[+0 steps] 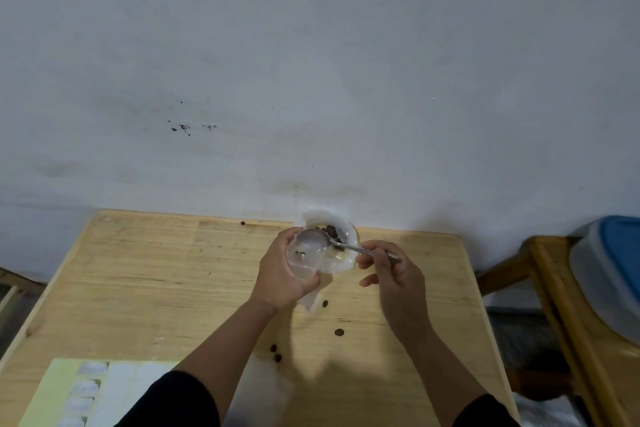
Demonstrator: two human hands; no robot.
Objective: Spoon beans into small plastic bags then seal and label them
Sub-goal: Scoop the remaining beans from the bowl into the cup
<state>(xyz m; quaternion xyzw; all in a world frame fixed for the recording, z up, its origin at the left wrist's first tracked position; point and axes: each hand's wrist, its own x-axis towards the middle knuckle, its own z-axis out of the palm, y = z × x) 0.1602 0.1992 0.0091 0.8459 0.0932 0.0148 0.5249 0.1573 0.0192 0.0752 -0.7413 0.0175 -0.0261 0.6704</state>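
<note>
The left hand [280, 274] gripped the plastic bag [304, 258] mouth-up; the right hand's fingers [372, 250] pinched the spoon [313, 240], bowl directly over the opening.

Stained white wall [311, 62] behind wooden table [156, 270]

A pale yellow wooden table [138, 288] with darker grain streaks carries dark brown beans [339, 332], a clear plastic bag [306, 262], a white bowl [341, 253], a silver spoon [313, 240], and, near left, a yellow-green label sheet [65, 392]. Far right, a blue lid [620, 253].
</note>
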